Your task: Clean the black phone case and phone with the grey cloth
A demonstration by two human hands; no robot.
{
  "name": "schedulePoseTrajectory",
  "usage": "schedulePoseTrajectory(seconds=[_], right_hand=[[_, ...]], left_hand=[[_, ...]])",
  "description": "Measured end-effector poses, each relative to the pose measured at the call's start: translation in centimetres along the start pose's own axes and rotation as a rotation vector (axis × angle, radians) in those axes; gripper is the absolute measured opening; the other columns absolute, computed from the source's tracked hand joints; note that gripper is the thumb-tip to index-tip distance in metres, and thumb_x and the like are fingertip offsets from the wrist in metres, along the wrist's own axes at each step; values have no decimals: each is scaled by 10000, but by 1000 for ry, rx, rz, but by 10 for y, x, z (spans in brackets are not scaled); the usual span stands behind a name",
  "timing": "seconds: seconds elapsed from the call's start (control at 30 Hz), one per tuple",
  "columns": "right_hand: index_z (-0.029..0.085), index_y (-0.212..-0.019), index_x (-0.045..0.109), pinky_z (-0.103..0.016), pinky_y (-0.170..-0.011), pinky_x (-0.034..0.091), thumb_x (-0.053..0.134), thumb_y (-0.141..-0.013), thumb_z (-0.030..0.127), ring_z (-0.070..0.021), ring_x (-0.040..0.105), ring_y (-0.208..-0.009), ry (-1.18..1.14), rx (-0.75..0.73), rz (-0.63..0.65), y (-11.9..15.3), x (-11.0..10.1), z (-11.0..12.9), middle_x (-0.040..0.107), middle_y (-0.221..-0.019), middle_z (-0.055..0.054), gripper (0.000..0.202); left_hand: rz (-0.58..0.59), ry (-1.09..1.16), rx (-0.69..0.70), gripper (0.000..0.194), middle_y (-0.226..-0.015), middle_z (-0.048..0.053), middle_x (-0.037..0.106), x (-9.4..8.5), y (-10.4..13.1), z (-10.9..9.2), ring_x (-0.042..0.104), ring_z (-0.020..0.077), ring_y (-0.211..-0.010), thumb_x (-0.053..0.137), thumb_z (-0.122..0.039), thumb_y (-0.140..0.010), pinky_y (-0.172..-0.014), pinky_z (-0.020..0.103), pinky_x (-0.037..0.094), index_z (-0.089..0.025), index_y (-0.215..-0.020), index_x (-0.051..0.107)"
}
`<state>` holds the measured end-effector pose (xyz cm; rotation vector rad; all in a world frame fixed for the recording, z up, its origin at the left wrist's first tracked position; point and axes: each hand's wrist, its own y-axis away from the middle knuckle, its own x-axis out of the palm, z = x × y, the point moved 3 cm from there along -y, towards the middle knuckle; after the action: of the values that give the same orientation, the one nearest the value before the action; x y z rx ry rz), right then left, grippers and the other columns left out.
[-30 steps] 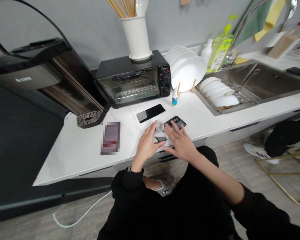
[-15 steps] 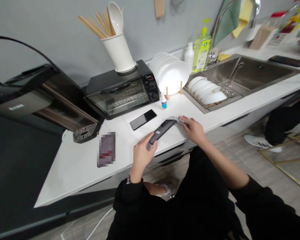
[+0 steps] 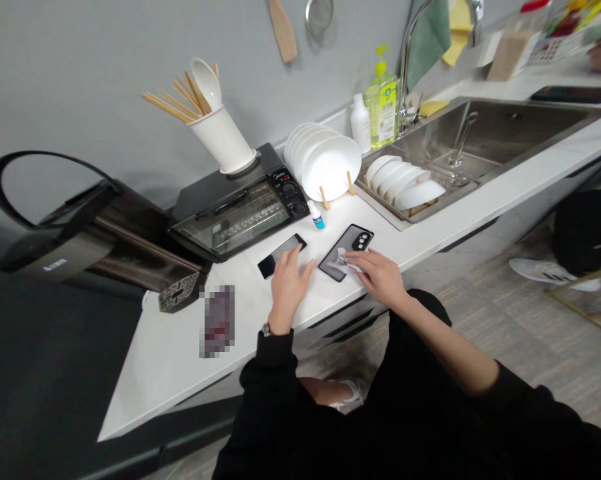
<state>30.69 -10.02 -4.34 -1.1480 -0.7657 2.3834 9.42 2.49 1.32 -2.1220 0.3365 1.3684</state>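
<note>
While the right hand (image 3: pixel 383 277) pinches a white tissue (image 3: pixel 341 259) over the phone case (image 3: pixel 351 241), the head view has the left hand (image 3: pixel 287 283) open, thumb spread, fingers over the near edge of the dark phone (image 3: pixel 283 251) (touching? can't tell). That phone lies on the counter (image 3: pixel 250 303) just ahead of the left hand, clearly the nearer one, long axis slanting away rightward, roughly parallel to the case's.

"Midea", in wht letters, tops the ctrl panel (image 3: pixel 288 189) of the blk toaster oven (image 3: pixel 230 217); dial markings below it too small to read. Blk machine (image 3: pixel 130 243), far L of view, bears a wht logo, illegible. Yel-grn pump btl (image 3: pixel 383 110) has a lbl w/ dark print, unreadable; small wht btl (image 3: pixel 317 219): blue lbl, ditto.
</note>
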Motion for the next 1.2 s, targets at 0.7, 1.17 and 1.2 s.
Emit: schedulePoseTrajectory(seconds=[0.7,1.17,1.2], right_hand=[[220,-948,634,-292,-696,484,458,-1063,474,-189,588,-735,-344,486,-496,-12,-17,-1,636,-796,-13,330],[219,-1144,678,-394,-853,589,438,-1045,365,-274,713,-978,-200,255,-61,-25,32,53,745,-1059,-102,297],[214,-1176,669,-397,-863,588,427,-1056,370,-276,706,-997,-174,252,-82,-28,28,53,734,-1076,-108,312]], left_hand=[[-51,350,-290,503,-898,51,777,-56,57,66,626,174,-656,592,-516,-969,-660,281,501,-161,-1300,724],[57,132,-132,626,-1283,126,656,-28,96,44,644,318,-1203,694,-457,-949,-1078,470,527,-228,-1517,560],[57,135,-105,725,-1319,131,620,-27,100,42,620,323,-1242,739,-468,-917,-1102,472,517,-223,-1559,507]])
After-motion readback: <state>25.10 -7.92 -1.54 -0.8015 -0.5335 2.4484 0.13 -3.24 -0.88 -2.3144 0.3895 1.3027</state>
